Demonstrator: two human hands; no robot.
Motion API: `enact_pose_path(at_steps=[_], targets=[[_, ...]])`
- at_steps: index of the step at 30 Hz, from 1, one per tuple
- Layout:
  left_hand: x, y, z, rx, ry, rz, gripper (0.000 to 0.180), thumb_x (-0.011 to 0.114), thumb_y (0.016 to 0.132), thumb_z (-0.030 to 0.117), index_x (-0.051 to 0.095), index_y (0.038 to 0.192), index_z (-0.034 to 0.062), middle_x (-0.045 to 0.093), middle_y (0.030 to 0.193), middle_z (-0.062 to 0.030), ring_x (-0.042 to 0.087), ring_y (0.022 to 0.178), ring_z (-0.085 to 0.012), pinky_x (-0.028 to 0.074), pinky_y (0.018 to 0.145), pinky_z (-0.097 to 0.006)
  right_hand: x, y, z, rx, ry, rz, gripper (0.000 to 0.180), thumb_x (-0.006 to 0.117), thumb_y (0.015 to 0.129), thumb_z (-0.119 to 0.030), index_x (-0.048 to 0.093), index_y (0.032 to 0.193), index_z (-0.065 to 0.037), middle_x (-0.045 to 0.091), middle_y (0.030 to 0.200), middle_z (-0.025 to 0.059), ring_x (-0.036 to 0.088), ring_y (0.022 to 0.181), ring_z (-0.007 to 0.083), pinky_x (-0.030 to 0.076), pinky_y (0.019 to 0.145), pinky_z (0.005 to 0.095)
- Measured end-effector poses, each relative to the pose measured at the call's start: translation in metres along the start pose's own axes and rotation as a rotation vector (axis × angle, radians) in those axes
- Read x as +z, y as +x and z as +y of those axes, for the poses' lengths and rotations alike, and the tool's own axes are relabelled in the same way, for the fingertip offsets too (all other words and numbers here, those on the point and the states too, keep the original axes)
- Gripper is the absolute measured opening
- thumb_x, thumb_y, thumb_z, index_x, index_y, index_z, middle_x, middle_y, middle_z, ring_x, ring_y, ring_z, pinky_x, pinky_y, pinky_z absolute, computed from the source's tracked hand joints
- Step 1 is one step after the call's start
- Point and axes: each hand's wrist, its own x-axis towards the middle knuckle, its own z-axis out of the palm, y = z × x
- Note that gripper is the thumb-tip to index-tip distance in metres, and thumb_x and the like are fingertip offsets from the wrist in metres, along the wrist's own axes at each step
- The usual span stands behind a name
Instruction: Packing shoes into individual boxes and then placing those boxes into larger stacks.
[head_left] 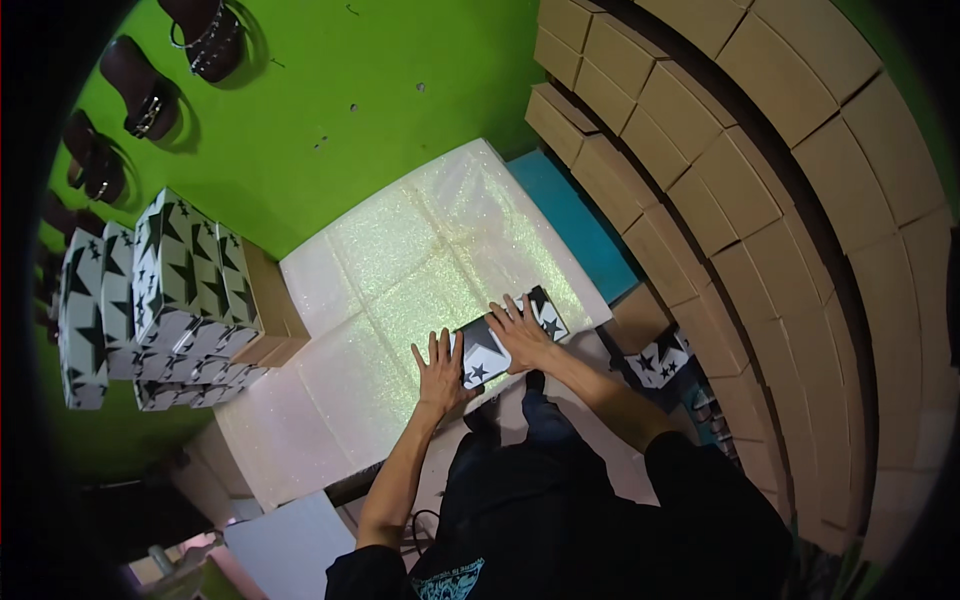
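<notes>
Star-printed box [484, 352] lies just right of the left grip [439, 382], under the right grip [522, 338]. Brown cartons [745, 190] rise in rows to their right; beyond the grips spreads a glittery table [400, 265]; starred boxes [180, 285] stack to their left. Both grips have fingers spread, touching the box.

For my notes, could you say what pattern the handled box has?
The box has dark stars on white, best in head view.
</notes>
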Motion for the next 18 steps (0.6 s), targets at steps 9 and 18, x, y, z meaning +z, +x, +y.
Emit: enact_pose_path(at_steps=[9,18], targets=[[0.002,-0.012,0.007,0.101,-0.071,0.088,0.124,0.090,0.049,0.045,0.031,0.151,0.0055,0.034,0.149,-0.0231,0.021,0.146,-0.0451,0.009,0.114,-0.072,0.000,-0.035,-0.022,0.038,0.041,0.164,0.116,0.092,0.045,-0.044,0.044,0.142,-0.002,0.044,0.142,0.0207,0.032,0.141,0.0424,0.020,0.115,0.0660],[0.011,-0.100,0.086,0.222,-0.227,0.068,0.126,0.092,0.043,0.038,0.033,0.150,0.0083,0.036,0.148,-0.0203,0.020,0.146,-0.0448,0.007,0.115,-0.071,0.012,-0.177,-0.062,0.100,0.160,0.234,0.109,0.090,0.045,-0.039,0.047,0.137,0.000,0.043,0.142,0.0242,0.030,0.141,0.0445,0.016,0.115,0.0671]])
